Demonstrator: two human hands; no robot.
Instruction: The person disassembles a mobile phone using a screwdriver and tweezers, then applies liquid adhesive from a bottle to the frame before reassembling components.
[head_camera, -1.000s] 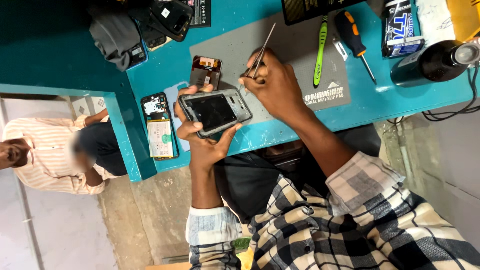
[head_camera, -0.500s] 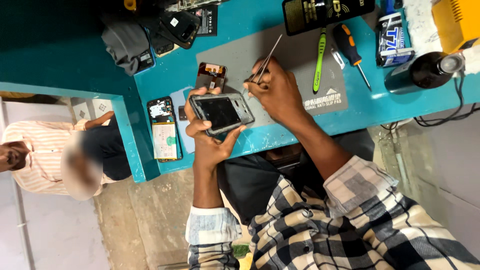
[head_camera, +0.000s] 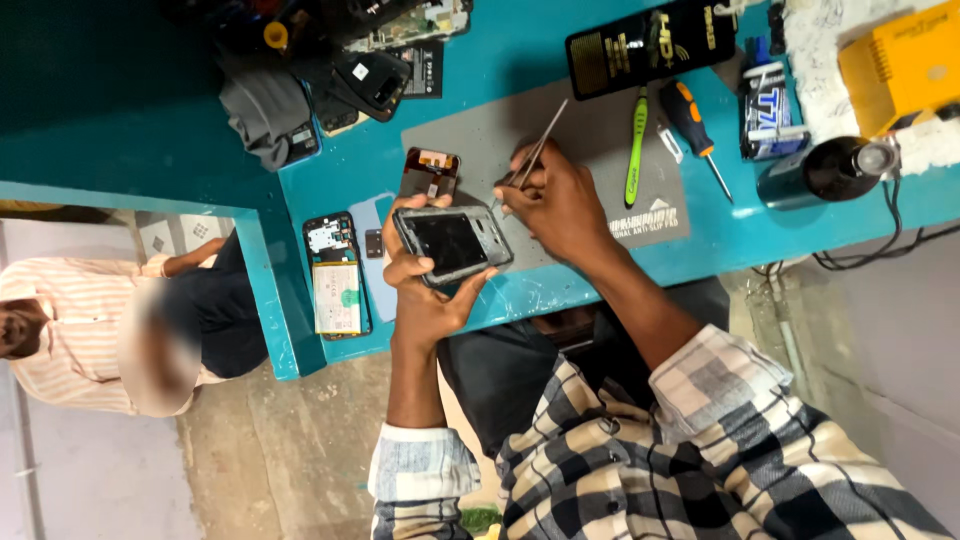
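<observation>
Both hands are at work over the near edge of the teal table (head_camera: 560, 60). The left hand (head_camera: 425, 290) is wrapped around a dark phone (head_camera: 452, 243), fingers curled over its far side and thumb under its near edge, holding it up, screen toward the camera, just above the table's near edge. The right hand (head_camera: 555, 200) is pinched shut on a pair of metal tweezers (head_camera: 535, 155), whose tips meet the phone's right end while the long legs slant away toward the far side.

Compared with half a second ago, the grip on both is unchanged; the phone and tweezers sit in much the same relation, and only the view has drifted a little. So the work with the tips at that end of the phone seems to be continuing rather than finished.

Under the right hand lies a grey work mat (head_camera: 590, 130). On it, just right of the hand, lie a green pry tool (head_camera: 636, 150) and an orange-handled screwdriver (head_camera: 695, 120). Left of the held phone, an opened phone (head_camera: 336, 275) with its insides exposed lies near the table's near left corner. Another person in a striped shirt (head_camera: 70, 340) sits below the table's left side, well apart.
</observation>
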